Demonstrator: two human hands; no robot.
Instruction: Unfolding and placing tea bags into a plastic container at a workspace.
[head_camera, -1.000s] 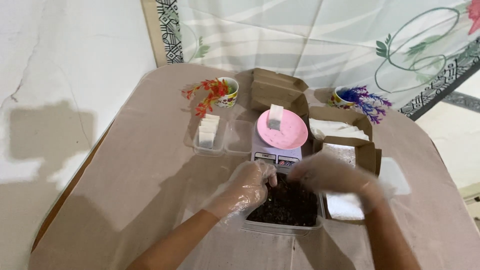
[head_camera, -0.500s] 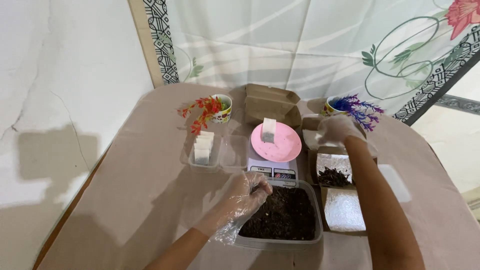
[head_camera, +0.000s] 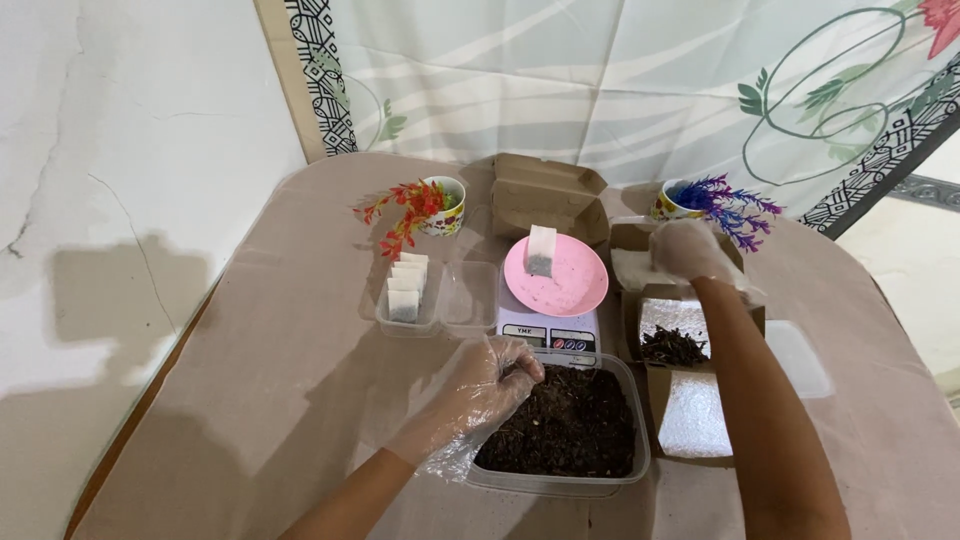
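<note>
On the table (head_camera: 250, 400), 2 brown cardboard boxes sit behind and right of a white digital scale (head_camera: 548, 330) bearing 1 pink plate (head_camera: 575, 285) with 1 white sachet (head_camera: 541, 250). A clear tray (head_camera: 405, 318) holds 4 sachets. The gloved left hand (head_camera: 490, 380) curls, fingertips pinched, at the rim of the clear tub of dark loose tea (head_camera: 570, 425). The gloved right hand (head_camera: 685, 250) grips white sachets in the open box (head_camera: 632, 240).

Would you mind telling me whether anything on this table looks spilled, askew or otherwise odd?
Nothing stands out. The dark loose material sits inside the clear tub and the open carton, with none visibly spilled on the tablecloth. The small sachet stands upright on the pink plate, and both flower cups look upright.
</note>
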